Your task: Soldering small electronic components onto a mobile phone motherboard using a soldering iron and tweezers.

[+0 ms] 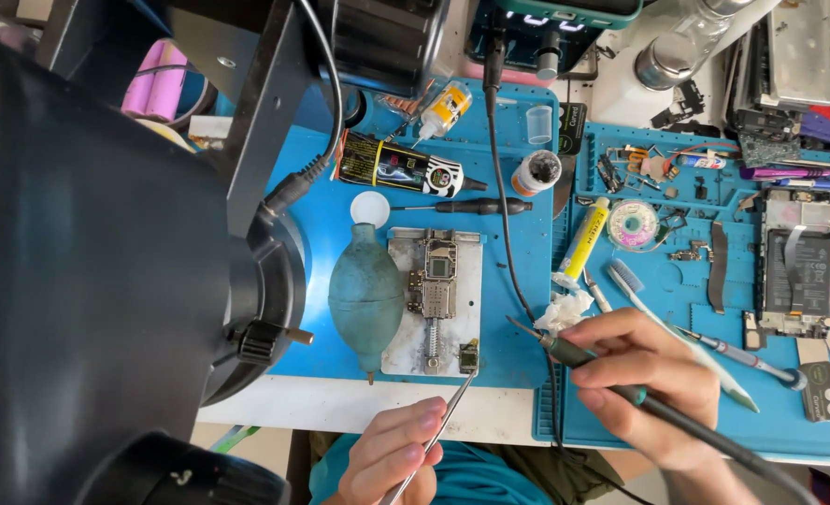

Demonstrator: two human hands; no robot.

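The left hand (392,454) pinched tweezers (438,430) gripping a small chip (469,356) at the metal holder's (396,351) five o'clock corner, while the right hand (644,379) clasped a soldering iron (602,367).

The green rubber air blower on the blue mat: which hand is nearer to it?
Left. The left hand, holding tweezers, is just below and right of the air blower. The right hand, holding a soldering iron, is far to its right.

Left hand (392,454) pinches closed low at centre, its wrist seemingly out of frame; right hand (641,379) curls in a pen-like grip.
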